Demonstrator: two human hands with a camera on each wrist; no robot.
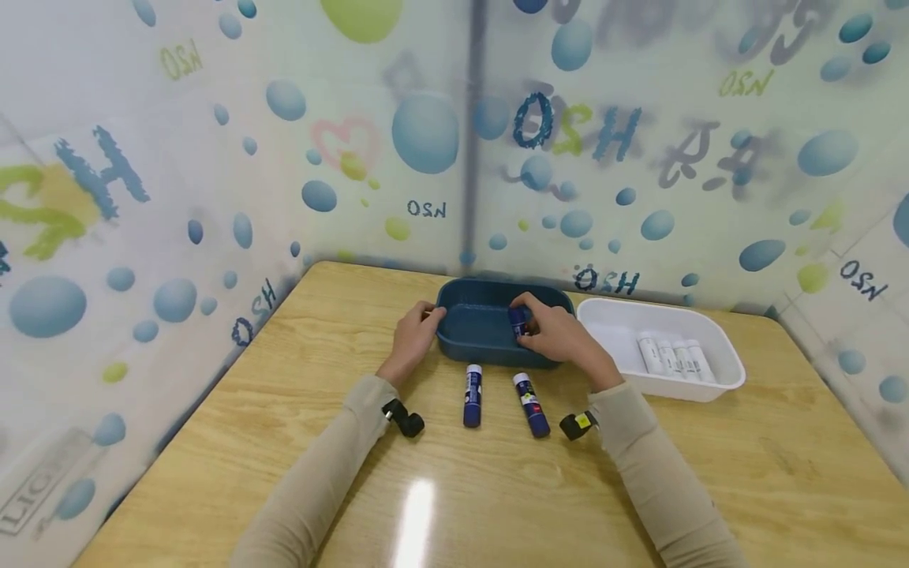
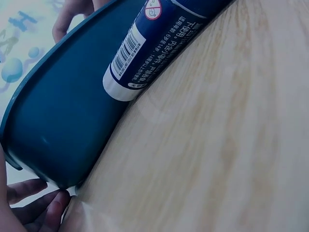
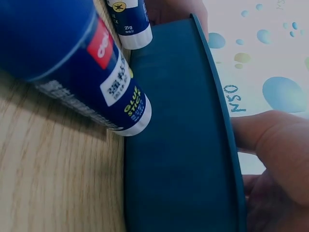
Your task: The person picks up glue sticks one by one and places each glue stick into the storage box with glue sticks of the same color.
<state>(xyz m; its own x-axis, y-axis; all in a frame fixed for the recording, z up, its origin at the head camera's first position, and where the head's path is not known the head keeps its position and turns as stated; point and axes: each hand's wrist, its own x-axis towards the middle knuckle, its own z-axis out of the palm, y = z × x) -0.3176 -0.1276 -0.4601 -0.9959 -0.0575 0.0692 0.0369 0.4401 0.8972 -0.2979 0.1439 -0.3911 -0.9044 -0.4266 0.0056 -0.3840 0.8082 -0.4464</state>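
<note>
A dark blue plastic bin [image 1: 465, 347] sits on the table. My left hand [image 1: 413, 341] grips its left end, thumb at the rim; in the left wrist view its fingers [image 2: 41, 205] curl against the bin's lower corner. Over the bin's right part, my right hand [image 1: 561, 335] holds a dark blue glue stick [image 1: 518, 319] between thumb and fingers, partly hidden by them. Two more glue sticks, a left one [image 1: 472, 396] and a right one [image 1: 531, 405], lie in front of the bin, white ends towards it. The right wrist view shows a red label on the nearer glue stick [image 3: 96, 63].
Right of the blue bin stands a white bin [image 1: 682, 386] with several white tubes [image 1: 671, 359] lying side by side in it. The wooden table [image 1: 319, 339] ends at a patterned curtain [image 1: 398, 205] behind. Both wrists wear small black cameras.
</note>
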